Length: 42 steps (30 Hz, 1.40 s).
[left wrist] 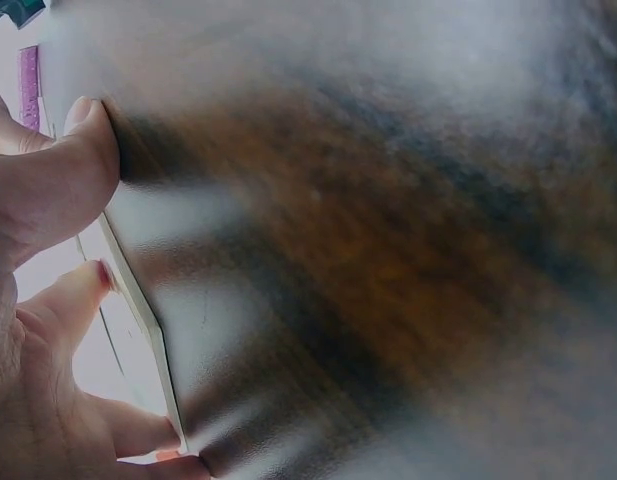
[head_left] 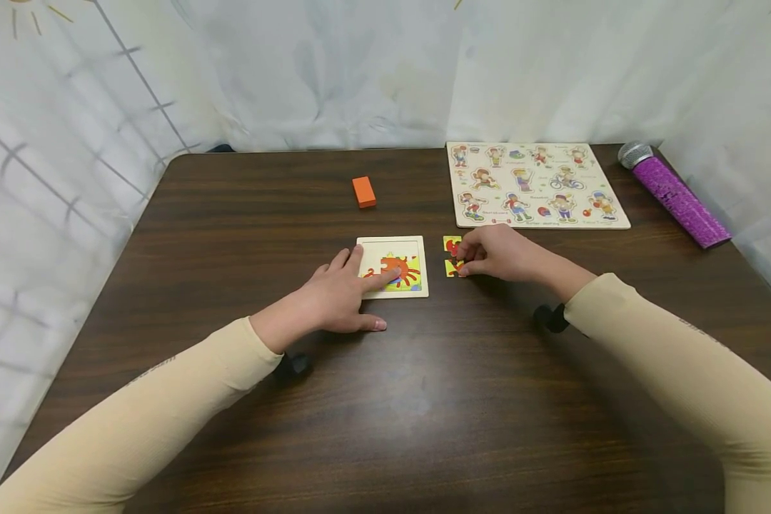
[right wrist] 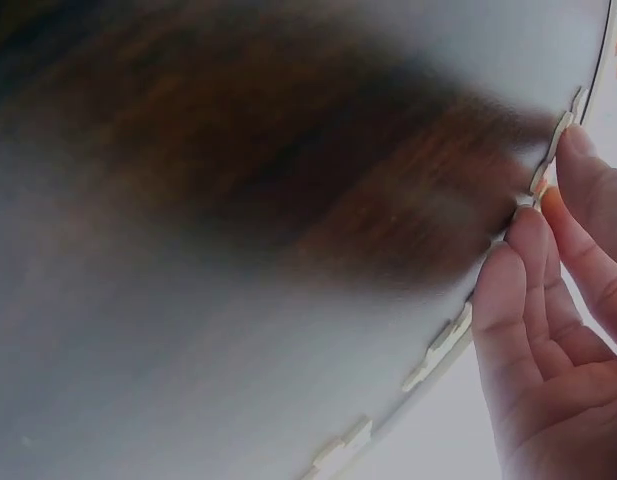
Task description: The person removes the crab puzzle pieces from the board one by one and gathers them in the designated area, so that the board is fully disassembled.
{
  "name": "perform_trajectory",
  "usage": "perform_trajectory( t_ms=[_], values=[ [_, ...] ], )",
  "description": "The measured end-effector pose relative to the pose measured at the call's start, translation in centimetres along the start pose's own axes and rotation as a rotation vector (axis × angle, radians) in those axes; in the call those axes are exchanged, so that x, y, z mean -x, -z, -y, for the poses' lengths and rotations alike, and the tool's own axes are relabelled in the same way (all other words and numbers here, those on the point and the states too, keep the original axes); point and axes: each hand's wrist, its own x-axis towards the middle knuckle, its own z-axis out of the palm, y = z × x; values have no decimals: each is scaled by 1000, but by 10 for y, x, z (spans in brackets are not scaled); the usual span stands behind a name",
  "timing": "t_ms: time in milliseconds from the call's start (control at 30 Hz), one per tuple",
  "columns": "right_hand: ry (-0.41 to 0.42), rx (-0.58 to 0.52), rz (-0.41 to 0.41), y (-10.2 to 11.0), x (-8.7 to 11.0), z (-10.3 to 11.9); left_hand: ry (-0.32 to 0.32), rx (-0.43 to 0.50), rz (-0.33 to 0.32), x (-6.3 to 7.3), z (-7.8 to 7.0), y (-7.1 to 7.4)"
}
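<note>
In the head view a small square puzzle board (head_left: 392,241) with a pale wooden rim lies mid-table, partly filled with a red crab-like picture on yellow. My left hand (head_left: 334,296) rests over its left side, index fingertip touching the picture and thumb out on the table below the rim. To the right of the board are two yellow-and-red puzzle pieces, an upper piece (head_left: 451,243) and a lower puzzle piece (head_left: 450,268). With thumb and curled fingers, my right hand (head_left: 501,255) pinches the lower one. The right wrist view shows the thumb (right wrist: 588,165) against a thin piece edge.
A large wooden board (head_left: 533,187) with sports figures lies at the back right. Beside it is a purple glitter microphone (head_left: 677,196). An orange block (head_left: 363,192) sits beyond the small puzzle. White curtains (head_left: 360,78) hang around the dark wooden table (head_left: 385,400).
</note>
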Motion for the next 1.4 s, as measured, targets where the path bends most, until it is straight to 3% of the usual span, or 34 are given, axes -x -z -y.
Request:
perform_trajectory(
  t_ms=[367, 500, 700, 833, 1033, 1400],
  values=[
    [-7, 16, -42, 2, -1, 4, -7, 11, -3, 1, 1, -1],
    [31, 19, -64, 0, -10, 15, -6, 6, -3, 1, 1, 0],
    [147, 60, -26, -13, -33, 44, -12, 2, 2, 1, 1, 0],
    [171, 96, 9, -19, -46, 60, -18, -6, 9, 0, 1, -1],
    [174, 119, 60, -25, -56, 64, -27, -12, 9, 0, 2, 0],
    [170, 117, 63, -25, -57, 65, -60, -40, 10, 0, 0, 3]
  ],
)
